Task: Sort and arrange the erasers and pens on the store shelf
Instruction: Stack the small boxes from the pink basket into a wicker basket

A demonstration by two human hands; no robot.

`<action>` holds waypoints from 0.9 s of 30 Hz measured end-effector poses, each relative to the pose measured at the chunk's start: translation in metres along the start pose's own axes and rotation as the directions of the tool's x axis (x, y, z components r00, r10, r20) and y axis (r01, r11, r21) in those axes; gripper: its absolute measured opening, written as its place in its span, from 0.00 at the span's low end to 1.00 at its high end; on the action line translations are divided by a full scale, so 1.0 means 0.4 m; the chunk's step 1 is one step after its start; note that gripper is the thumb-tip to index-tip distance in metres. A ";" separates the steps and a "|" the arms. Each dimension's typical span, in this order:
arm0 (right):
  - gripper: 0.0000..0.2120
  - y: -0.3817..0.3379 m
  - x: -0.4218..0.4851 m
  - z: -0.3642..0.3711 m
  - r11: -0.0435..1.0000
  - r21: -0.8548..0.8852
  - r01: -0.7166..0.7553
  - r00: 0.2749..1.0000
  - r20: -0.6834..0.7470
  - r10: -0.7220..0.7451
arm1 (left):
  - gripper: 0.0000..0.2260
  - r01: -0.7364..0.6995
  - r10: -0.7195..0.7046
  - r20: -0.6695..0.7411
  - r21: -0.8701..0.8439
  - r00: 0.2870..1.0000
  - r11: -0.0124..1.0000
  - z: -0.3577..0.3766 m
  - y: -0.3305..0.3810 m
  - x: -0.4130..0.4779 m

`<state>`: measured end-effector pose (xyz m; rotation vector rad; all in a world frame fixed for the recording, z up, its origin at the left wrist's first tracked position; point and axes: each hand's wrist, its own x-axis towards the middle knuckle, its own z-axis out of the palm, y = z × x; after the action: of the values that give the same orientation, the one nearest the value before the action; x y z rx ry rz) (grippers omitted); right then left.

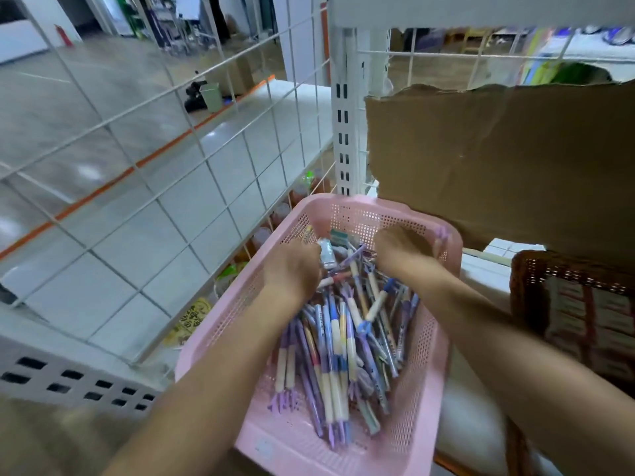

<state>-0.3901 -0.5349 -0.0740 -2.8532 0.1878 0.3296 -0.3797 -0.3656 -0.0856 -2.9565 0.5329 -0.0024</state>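
A pink perforated basket [426,355] sits on the shelf, filled with several loose pens [338,341] in purple, blue and cream. Both my hands reach into its far end. My left hand [292,271] has its fingers curled against a small whitish packet [327,253] that sticks up from the pile. My right hand [403,245] is curled near the far right rim, and a purple pen [442,232] pokes out beyond its fingers. The view is blurred and the fingertips are hidden.
A white wire grid panel [165,187] stands on the left, with a white shelf upright [345,132] behind the basket. A torn cardboard sheet [498,159] leans at the back right. A brown woven basket [577,304] stands on the right. Bottles [261,235] line the shelf beyond the grid.
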 end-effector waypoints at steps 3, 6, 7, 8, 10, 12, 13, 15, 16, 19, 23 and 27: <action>0.08 0.014 0.015 0.024 0.999 0.027 -0.033 0.998 -0.054 0.035 | 0.06 0.012 -0.010 -0.022 0.096 1.000 0.995 0.000 0.015 -0.005; 0.07 0.028 0.023 0.037 0.988 0.138 -0.073 0.994 -0.070 0.083 | 0.03 0.037 -0.032 -0.049 0.104 0.998 0.994 -0.005 0.025 -0.010; 0.07 0.033 0.021 0.037 0.988 0.147 -0.054 0.995 -0.076 0.065 | 0.03 0.034 -0.028 -0.057 0.093 0.998 0.995 -0.008 0.026 -0.011; 0.07 0.038 0.018 0.035 0.989 0.145 -0.035 0.996 -0.081 0.047 | 0.04 0.028 -0.023 -0.062 0.082 0.998 0.996 -0.011 0.026 -0.013; 0.05 0.048 0.007 0.029 0.985 0.172 -0.006 0.998 -0.067 0.018 | 0.04 0.020 -0.017 -0.055 0.047 0.998 0.999 -0.017 0.024 -0.019; 0.01 0.055 0.000 0.019 0.988 0.150 0.037 0.999 -0.017 -0.035 | 0.04 0.033 -0.035 -0.044 -0.036 0.998 0.999 -0.029 0.021 -0.029; 0.02 0.060 -0.004 0.014 0.987 0.151 0.058 0.998 0.012 -0.061 | 0.04 0.054 -0.058 -0.043 -0.104 0.997 0.993 -0.040 0.019 -0.036; 0.03 0.068 -0.021 -0.010 0.974 0.195 0.115 0.991 0.046 -0.126 | 0.08 0.098 -0.115 -0.047 -0.268 0.992 0.958 -0.074 0.018 -0.051; 0.04 0.072 -0.032 -0.026 0.955 0.266 0.127 0.987 0.064 -0.149 | 0.10 0.107 -0.132 -0.050 -0.344 0.990 0.933 -0.095 0.019 -0.062; 0.08 0.080 -0.058 -0.063 0.907 0.405 0.113 0.987 0.058 -0.149 | 0.13 0.072 -0.117 -0.069 -0.460 0.991 0.885 -0.152 0.024 -0.105; 0.08 0.066 -0.074 -0.060 0.996 -0.045 0.081 0.992 -0.092 -0.085 | 0.13 0.034 -0.117 -0.110 -0.568 0.987 0.823 -0.186 0.038 -0.160; 0.07 0.054 -0.084 -0.005 0.986 -0.158 0.047 0.999 0.034 -0.042 | 0.10 0.018 -0.126 -0.092 -0.737 0.988 0.676 -0.187 0.063 -0.212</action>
<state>-0.4257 -0.5527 -0.0692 -3.0022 0.0958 0.3952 -0.4698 -0.3695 -0.0129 -3.8058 0.5225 0.0046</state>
